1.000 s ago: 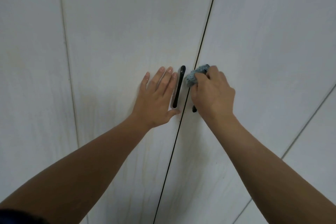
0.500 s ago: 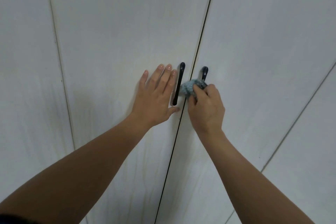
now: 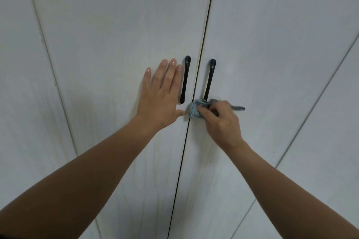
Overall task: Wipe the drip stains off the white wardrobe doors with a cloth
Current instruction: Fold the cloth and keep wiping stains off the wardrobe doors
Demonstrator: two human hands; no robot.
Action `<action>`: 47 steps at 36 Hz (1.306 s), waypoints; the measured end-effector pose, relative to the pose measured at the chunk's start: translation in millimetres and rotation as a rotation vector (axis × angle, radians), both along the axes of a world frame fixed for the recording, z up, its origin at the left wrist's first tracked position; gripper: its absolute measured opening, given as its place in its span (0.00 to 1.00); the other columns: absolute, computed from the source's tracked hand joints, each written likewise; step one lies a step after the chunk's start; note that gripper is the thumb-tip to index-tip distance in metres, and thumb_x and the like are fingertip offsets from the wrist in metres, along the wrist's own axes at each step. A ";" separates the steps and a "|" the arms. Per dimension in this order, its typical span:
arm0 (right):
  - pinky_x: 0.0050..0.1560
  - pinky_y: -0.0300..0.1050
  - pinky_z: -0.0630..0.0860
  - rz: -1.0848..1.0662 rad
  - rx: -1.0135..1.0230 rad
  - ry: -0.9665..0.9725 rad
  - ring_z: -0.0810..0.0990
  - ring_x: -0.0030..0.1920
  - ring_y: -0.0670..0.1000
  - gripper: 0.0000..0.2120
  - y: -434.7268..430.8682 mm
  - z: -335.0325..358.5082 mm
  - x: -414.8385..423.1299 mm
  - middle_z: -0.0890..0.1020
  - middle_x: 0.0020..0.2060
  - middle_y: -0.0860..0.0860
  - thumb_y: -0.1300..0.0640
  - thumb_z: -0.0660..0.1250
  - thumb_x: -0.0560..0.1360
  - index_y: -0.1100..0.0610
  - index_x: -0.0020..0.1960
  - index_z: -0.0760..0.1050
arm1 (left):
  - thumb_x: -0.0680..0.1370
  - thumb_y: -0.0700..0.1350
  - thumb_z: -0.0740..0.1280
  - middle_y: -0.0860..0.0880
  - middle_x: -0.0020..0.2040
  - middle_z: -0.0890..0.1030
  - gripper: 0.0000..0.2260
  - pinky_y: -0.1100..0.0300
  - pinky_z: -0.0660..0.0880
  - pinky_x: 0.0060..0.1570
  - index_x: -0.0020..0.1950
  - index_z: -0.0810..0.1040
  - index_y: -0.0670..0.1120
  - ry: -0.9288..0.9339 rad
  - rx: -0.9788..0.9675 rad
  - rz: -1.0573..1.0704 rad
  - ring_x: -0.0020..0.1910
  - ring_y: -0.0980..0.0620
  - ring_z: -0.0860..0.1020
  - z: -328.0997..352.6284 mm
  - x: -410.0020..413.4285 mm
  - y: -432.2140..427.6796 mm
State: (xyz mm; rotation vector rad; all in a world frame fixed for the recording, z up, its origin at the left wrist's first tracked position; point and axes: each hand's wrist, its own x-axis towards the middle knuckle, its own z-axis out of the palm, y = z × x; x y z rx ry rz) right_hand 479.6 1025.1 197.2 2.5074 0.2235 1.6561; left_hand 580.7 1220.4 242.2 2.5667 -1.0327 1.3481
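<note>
**Cloth drops to the foot of the right handle**

Downward is the way the right hand (image 3: 221,120) has travelled: a second ago it held the cloth up at the top of the right-hand slim black bar handle (image 3: 210,77), hiding most of it. Now that handle is bare almost to its lower end. The left hand (image 3: 159,99) has kept its place.

That left hand lies open, its fingers straight and flat on the left white wardrobe door (image 3: 116,35), just beside the left-hand slim black bar handle (image 3: 185,79). The right hand's fingers are curled round the crumpled blue-grey knitted cloth (image 3: 193,110). It presses the wad against the inner edge of the right white wardrobe door (image 3: 272,44), at the dark seam (image 3: 202,54) where the two doors meet and right at the foot of the right handle. A loose tail of the cloth sticks out past the knuckles.

By my judgement the work is partway through. The strip along the right handle looks to have been gone over. Below the hands, faint yellowish vertical streaks (image 3: 155,176) still seem to run down both doors near the seam, so the lower panels appear to be left to do. How clean the upper panels are I cannot tell in this light.
</note>
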 end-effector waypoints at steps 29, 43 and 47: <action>0.39 0.50 0.72 0.129 -0.222 0.134 0.74 0.41 0.56 0.08 -18.8 -46.8 8.0 0.81 0.43 0.56 0.67 0.70 0.77 0.58 0.53 0.84 | 0.65 0.74 0.72 0.40 0.84 0.47 0.63 0.35 0.47 0.79 0.84 0.45 0.39 0.007 -0.031 0.063 0.83 0.38 0.47 0.2 -9.4 -5.8; 0.36 0.51 0.70 0.047 -0.095 -0.186 0.74 0.37 0.58 0.08 -56.6 43.1 -12.7 0.79 0.39 0.59 0.70 0.69 0.76 0.60 0.47 0.84 | 0.60 0.75 0.74 0.40 0.84 0.40 0.69 0.29 0.54 0.75 0.84 0.39 0.42 0.113 -0.026 0.193 0.83 0.37 0.43 -33.2 -24.9 -14.2; 0.37 0.49 0.69 0.068 -0.141 -0.138 0.73 0.37 0.56 0.06 -54.8 5.4 -9.5 0.80 0.39 0.58 0.68 0.72 0.75 0.60 0.48 0.85 | 0.59 0.74 0.75 0.41 0.84 0.40 0.70 0.29 0.53 0.75 0.84 0.39 0.44 0.126 -0.051 0.180 0.83 0.38 0.43 -34.4 -19.1 -17.0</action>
